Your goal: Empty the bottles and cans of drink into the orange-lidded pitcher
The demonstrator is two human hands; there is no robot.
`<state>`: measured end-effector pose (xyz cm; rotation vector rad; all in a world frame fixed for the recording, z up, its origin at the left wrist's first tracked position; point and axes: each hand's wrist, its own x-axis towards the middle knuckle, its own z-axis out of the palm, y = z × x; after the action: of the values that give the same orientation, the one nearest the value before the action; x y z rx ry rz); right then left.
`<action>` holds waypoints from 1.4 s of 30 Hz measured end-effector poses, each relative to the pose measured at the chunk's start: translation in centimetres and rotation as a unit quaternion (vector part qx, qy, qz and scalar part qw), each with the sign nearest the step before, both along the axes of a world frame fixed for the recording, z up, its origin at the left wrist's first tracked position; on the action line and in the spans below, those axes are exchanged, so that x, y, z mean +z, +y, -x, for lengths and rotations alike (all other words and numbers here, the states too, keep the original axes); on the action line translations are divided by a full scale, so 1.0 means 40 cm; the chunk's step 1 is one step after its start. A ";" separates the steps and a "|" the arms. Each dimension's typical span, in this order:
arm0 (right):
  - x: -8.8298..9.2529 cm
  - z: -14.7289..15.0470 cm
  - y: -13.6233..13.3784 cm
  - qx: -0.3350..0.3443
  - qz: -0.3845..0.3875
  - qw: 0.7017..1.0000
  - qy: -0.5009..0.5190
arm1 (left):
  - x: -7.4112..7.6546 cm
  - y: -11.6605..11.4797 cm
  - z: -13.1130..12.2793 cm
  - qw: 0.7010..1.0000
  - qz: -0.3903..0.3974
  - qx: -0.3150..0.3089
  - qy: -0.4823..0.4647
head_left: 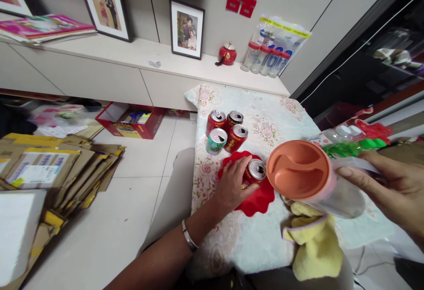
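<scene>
Left hand (pixel 233 184) fingers wrapped on can (pixel 254 173) over red mat (pixel 256 201) | right hand (pixel 391 188) fingers gripping jug (pixel 311 179) beside can | advise: lift can upright, jug kept clear.

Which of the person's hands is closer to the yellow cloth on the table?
The right. The right hand holds a tilted clear cup with an orange lid just above the yellow cloth. The left hand is farther left, gripping a red can on the red plate.
</scene>
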<state>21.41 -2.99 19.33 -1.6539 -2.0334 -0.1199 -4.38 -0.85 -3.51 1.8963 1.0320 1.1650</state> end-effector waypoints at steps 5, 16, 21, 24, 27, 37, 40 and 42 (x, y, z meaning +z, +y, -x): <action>0.002 0.000 -0.002 0.017 0.005 1.000 0.022 | -0.001 -0.001 -0.001 1.000 -0.003 0.002 0.001; 0.003 0.005 0.001 0.038 -0.004 0.999 0.020 | -0.003 0.000 0.000 1.000 -0.007 0.003 -0.003; -0.002 -0.005 0.002 0.036 0.002 0.999 0.012 | -0.004 0.001 -0.001 1.000 -0.009 0.005 -0.001; 0.000 -0.005 0.001 0.037 0.001 0.999 0.010 | -0.006 0.001 -0.001 1.000 -0.014 0.006 -0.001; 0.001 -0.002 0.001 0.035 0.002 0.999 0.013 | -0.007 0.000 -0.001 1.000 -0.016 0.009 0.000; 0.001 -0.005 0.002 0.044 -0.006 0.999 0.003 | -0.006 0.001 -0.002 1.000 -0.017 0.008 -0.001; 0.001 -0.006 0.003 0.045 -0.002 0.999 0.004 | -0.004 0.000 -0.001 1.000 -0.014 0.007 0.000; 0.002 -0.006 0.002 0.042 0.003 0.999 0.011 | -0.002 0.000 0.000 1.000 -0.011 0.006 0.001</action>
<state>21.64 -2.92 19.40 -1.5630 -2.0848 -0.0666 -4.37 -0.85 -3.60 1.9123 1.0367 1.1860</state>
